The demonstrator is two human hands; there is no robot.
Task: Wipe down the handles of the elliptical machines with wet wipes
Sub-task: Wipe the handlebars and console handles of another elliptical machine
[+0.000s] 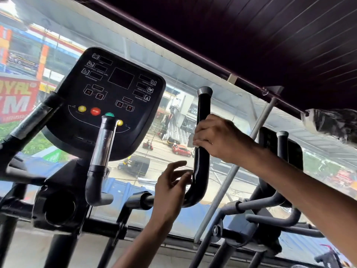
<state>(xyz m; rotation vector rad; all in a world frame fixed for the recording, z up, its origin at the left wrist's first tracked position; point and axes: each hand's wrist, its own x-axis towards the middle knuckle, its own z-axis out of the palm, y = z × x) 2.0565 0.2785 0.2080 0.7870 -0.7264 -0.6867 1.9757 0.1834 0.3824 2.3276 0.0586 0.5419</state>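
Head view: right hand (pixel 218 140) fingers curled round the handle (pixel 203 105), seemingly mid-wipe; left hand (pixel 170 188) fingers wide just below; next, slide downward

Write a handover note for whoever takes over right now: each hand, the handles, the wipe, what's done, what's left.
Right hand: curled round the black upright handle at about mid-height.
Left hand: open and holding nothing, fingertips at that handle's lower bend.
Wet wipe: none visible. It may be under the right hand; cannot tell.
Other handles: chrome-sleeved grip in front of the console, taped handle at far left, second machine's handle to the right.
Done: the surfaces do not show which handles are wiped.
Left: finish this handle, then probably the others.
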